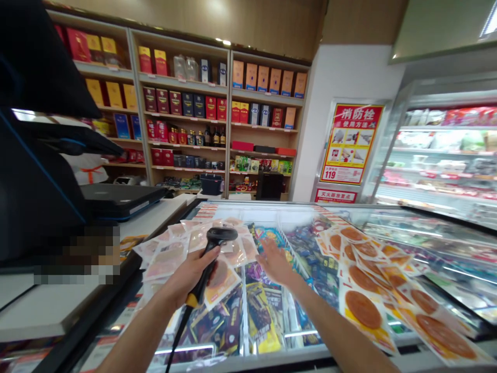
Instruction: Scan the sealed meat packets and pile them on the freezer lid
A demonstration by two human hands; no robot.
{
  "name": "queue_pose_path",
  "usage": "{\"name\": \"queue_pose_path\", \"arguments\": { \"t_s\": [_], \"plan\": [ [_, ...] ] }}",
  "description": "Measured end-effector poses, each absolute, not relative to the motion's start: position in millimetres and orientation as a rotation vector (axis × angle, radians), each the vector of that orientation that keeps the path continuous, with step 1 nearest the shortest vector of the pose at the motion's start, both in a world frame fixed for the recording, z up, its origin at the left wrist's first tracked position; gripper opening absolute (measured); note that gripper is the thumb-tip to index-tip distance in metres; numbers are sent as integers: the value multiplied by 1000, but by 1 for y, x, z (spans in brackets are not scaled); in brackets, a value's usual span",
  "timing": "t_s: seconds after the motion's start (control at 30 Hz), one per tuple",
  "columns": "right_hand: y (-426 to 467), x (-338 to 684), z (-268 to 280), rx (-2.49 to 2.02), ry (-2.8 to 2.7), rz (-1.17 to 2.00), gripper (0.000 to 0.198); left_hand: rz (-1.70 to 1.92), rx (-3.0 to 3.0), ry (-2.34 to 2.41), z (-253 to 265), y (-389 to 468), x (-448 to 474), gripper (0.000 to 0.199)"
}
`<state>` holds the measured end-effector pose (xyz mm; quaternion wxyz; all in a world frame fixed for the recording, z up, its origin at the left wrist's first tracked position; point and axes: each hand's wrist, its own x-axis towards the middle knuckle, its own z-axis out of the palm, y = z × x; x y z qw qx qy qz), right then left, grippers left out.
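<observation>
My left hand [191, 273] is wrapped round the handle of a black barcode scanner [221, 234], whose head points forward over the packets. From the scanner's yellow-banded end a black cord [179, 331] runs down toward me. Beneath it, clear flat packets [166, 257] of round food slices lie in an overlapping pile on the glass lid of a chest freezer. My right hand [276, 261] is just right of this pile, its fingers stretched forward and slightly blurred, holding nothing visible. Farther right lies a second spread of packets with orange-brown round slices [363, 310].
Wrapped frozen goods [264, 316] show through the freezer glass. At the left stand a dark checkout screen [42, 171] and a black flat device [122, 197] on a white counter [42, 311]. Shelves of boxes [186, 103] line the back wall; a lit refrigerated case [446, 150] stands right.
</observation>
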<state>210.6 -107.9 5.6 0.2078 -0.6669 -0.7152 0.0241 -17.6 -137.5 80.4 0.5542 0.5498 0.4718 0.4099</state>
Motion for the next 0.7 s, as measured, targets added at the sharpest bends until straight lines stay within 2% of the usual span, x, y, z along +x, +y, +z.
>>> {"name": "queue_pose_path", "arguments": {
  "t_s": [0.23,0.37,0.7],
  "plan": [
    [-246,364,-22,-2208,-1796,-650,62,894,1304,985,77,-136,4,33],
    [-252,397,-41,-2439,-1572,-517,66,861,1302,1027,76,-133,22,34],
    [-143,377,-27,-2486,-1417,-239,76,797,1415,1067,89,-141,35,36]
  ]
}}
